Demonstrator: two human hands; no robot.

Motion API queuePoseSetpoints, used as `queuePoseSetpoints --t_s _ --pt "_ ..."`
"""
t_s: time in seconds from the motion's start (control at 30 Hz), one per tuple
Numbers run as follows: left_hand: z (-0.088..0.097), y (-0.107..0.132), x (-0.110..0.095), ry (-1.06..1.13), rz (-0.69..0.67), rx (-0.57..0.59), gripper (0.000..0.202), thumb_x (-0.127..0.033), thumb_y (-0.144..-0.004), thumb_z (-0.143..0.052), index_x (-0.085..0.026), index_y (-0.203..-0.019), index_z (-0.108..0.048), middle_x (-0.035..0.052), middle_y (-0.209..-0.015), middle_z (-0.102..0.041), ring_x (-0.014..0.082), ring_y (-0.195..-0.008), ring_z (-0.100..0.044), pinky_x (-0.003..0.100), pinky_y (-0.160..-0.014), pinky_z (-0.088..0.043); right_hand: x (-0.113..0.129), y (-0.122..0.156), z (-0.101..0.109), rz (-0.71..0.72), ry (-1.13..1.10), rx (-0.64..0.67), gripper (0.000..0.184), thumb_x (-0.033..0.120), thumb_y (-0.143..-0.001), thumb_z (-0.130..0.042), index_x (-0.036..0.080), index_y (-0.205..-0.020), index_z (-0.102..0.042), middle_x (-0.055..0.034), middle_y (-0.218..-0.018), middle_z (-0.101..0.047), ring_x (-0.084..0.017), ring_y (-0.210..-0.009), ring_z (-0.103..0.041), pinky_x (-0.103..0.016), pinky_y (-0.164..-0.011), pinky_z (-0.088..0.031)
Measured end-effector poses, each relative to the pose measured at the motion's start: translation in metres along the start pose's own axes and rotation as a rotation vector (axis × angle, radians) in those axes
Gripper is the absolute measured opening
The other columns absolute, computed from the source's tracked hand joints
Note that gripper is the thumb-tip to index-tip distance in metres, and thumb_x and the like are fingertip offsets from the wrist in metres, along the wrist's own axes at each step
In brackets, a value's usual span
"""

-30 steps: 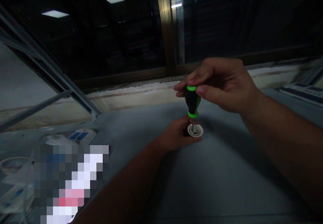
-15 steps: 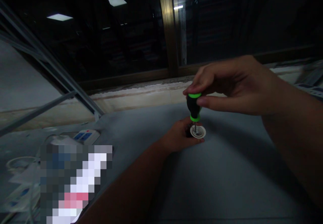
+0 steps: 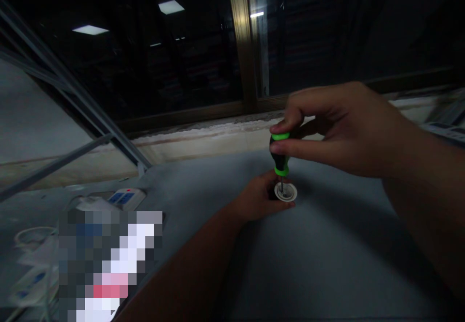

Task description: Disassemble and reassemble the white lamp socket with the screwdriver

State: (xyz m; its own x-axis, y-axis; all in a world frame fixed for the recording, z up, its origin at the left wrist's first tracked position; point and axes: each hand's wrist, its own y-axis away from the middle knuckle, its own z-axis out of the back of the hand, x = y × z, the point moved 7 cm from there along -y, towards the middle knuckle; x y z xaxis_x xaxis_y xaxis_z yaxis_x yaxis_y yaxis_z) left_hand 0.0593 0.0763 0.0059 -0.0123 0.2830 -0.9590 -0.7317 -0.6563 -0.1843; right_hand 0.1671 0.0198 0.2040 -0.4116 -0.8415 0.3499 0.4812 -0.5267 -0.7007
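Between the thumb and fingers of my right hand (image 3: 337, 133) is a short screwdriver (image 3: 281, 160) with a black and green handle. It stands nearly upright, its thin metal shaft pointing down into a small round white fitting (image 3: 291, 192). My left hand (image 3: 257, 198) is closed around that fitting from the left, low over the grey table (image 3: 327, 254). The inside of the fitting looks greyish, and the exact spot where the tip meets it is too small to make out. The left fingers are partly hidden behind the fitting.
A white power strip (image 3: 129, 198) with blue sockets lies at the left, with white cables (image 3: 34, 235) and a second strip (image 3: 31, 283) nearer. A pixelated patch (image 3: 109, 268) covers something at the lower left. Behind the table are a metal frame (image 3: 125, 150) and a dark window (image 3: 163, 65).
The thumb and fingers of my right hand have shifted around the screwdriver handle, the thumb now lying farther across it. The left hand and the fitting stay almost in place.
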Motion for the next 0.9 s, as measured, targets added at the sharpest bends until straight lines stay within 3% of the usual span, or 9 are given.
queuePoseSetpoints --t_s 0.13,0.27,0.37,0.47,0.53,0.67,0.9 --pt "0.000 0.002 -0.002 -0.002 -0.001 -0.016 0.041 -0.028 -0.077 -0.083 -0.016 -0.104 -0.056 0.0031 -0.092 -0.062 0.0165 -0.086 -0.061 0.031 -0.079 -0.050 0.000 -0.002 0.000 0.075 0.197 -0.184 0.024 0.038 -0.084 -0.075 0.022 -0.075 -0.059 -0.0048 -0.088 -0.063 -0.021 -0.080 -0.062 -0.035 -0.066 -0.045" --pt "0.000 0.001 0.000 -0.018 0.010 -0.009 0.041 -0.029 -0.075 -0.085 -0.016 -0.104 -0.058 0.0038 -0.093 -0.064 0.0173 -0.086 -0.062 0.032 -0.079 -0.051 0.006 0.001 0.003 0.120 0.148 -0.121 0.007 0.023 -0.081 -0.070 0.023 -0.080 -0.063 -0.0054 -0.095 -0.073 -0.027 -0.104 -0.069 -0.037 -0.076 -0.051" --pt "0.000 0.000 0.000 -0.040 0.015 -0.006 0.040 -0.029 -0.076 -0.084 -0.015 -0.104 -0.059 0.0056 -0.094 -0.066 0.0188 -0.086 -0.063 0.033 -0.079 -0.051 0.009 0.003 0.004 0.064 0.160 -0.079 0.008 0.022 -0.080 -0.069 0.025 -0.079 -0.062 -0.0003 -0.081 -0.072 -0.023 -0.079 -0.070 -0.035 -0.065 -0.048" --pt "0.001 0.001 -0.003 -0.079 0.011 -0.005 0.041 -0.029 -0.077 -0.083 -0.015 -0.107 -0.061 0.0076 -0.099 -0.068 0.0211 -0.091 -0.065 0.035 -0.083 -0.051 0.016 0.002 -0.001 0.057 0.301 -0.118 0.023 0.031 -0.081 -0.073 0.024 -0.072 -0.054 -0.0006 -0.070 -0.062 -0.020 -0.064 -0.059 -0.036 -0.057 -0.039" --pt "0.001 0.001 -0.006 -0.107 0.003 -0.011 0.043 -0.029 -0.077 -0.083 -0.015 -0.111 -0.061 0.0089 -0.104 -0.069 0.0228 -0.096 -0.066 0.037 -0.086 -0.051 0.018 0.002 -0.005 0.031 0.404 -0.180 0.028 0.033 -0.082 -0.073 0.023 -0.071 -0.049 -0.0034 -0.075 -0.057 -0.022 -0.067 -0.055 -0.036 -0.057 -0.037" --pt "0.001 0.002 -0.005 -0.083 0.002 0.001 0.046 -0.030 -0.076 -0.084 -0.015 -0.113 -0.061 0.0091 -0.106 -0.069 0.0230 -0.098 -0.066 0.037 -0.087 -0.051 0.016 0.006 -0.006 0.049 0.409 -0.368 0.024 0.031 -0.088 -0.067 0.022 -0.073 -0.051 -0.0089 -0.092 -0.060 -0.026 -0.084 -0.060 -0.040 -0.069 -0.046" --pt "0.003 0.003 0.003 -0.087 0.021 -0.007 0.049 -0.031 -0.074 -0.086 -0.015 -0.112 -0.060 0.0098 -0.104 -0.068 0.0228 -0.095 -0.066 0.036 -0.084 -0.051 0.003 0.012 -0.018 0.114 0.256 -0.401 0.016 0.034 -0.089 -0.071 0.025 -0.081 -0.061 -0.0016 -0.075 -0.069 -0.020 -0.068 -0.066 -0.034 -0.063 -0.049"
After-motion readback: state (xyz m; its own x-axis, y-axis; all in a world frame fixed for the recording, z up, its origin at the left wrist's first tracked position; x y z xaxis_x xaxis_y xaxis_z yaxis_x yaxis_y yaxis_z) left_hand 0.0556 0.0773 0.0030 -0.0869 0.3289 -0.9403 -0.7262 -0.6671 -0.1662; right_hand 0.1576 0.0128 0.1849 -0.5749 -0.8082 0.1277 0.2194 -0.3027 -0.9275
